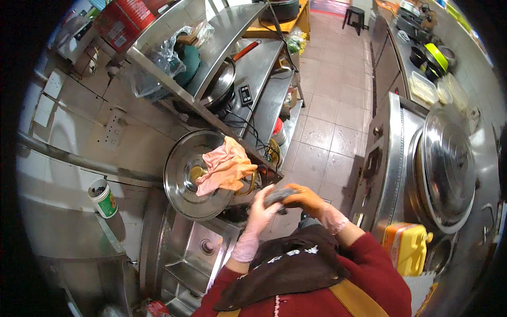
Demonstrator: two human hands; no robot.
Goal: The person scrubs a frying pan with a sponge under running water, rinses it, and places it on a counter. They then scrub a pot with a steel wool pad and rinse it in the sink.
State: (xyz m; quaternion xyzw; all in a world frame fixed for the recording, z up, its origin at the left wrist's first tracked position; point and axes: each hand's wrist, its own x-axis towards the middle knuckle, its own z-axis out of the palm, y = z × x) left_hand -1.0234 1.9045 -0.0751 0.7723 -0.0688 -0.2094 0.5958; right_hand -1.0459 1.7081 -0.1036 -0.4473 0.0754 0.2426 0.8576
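Both hands are raised in front of my dark apron. My left hand, in a pale pink glove, grips one end of a dark grey, crumpled piece; blur hides whether it is a cloth or a scouring pad. My right hand wears a glove with orange fingers and a pink cuff, and its fingers close on the other end. Just beyond them, a crumpled pink-and-orange item, apparently rubber gloves, lies on a round metal lid with a brass-coloured knob.
A steel sink lies at my left, with a green-and-white tub behind it. Metal shelves with a pan and cables stand ahead. On the right are a large lidded pot and a yellow jug. A tiled aisle runs between.
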